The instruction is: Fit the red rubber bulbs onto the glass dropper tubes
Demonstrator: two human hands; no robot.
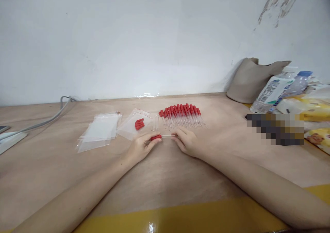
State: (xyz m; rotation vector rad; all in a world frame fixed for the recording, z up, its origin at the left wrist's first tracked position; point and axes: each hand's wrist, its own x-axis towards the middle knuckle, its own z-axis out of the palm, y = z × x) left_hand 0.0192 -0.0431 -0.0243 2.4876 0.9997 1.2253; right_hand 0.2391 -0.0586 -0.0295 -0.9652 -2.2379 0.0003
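Observation:
My left hand (140,147) is closed, pinching a red rubber dropper bulb (156,137) between thumb and fingers. From the bulb a thin clear glass tube (166,136) runs sideways to my right hand (187,141), whose fingertips are closed on its other end. How far the tube sits inside the bulb is hidden. Just beyond my left hand, several loose red bulbs (139,124) lie on a clear plastic bag (125,129). Beside them are several bare glass tubes (156,122). Behind my right hand, many droppers with red bulbs (180,112) lie in a fanned row, bulbs toward the wall.
Clear zip bags (99,128) are stacked on the brown-covered table (160,181) to the left. A grey cable (48,119) runs at far left. On the right stand a grey-brown bag (249,81), plastic bottles (273,90) and yellow packs (306,105); a pixelated patch hides something dark.

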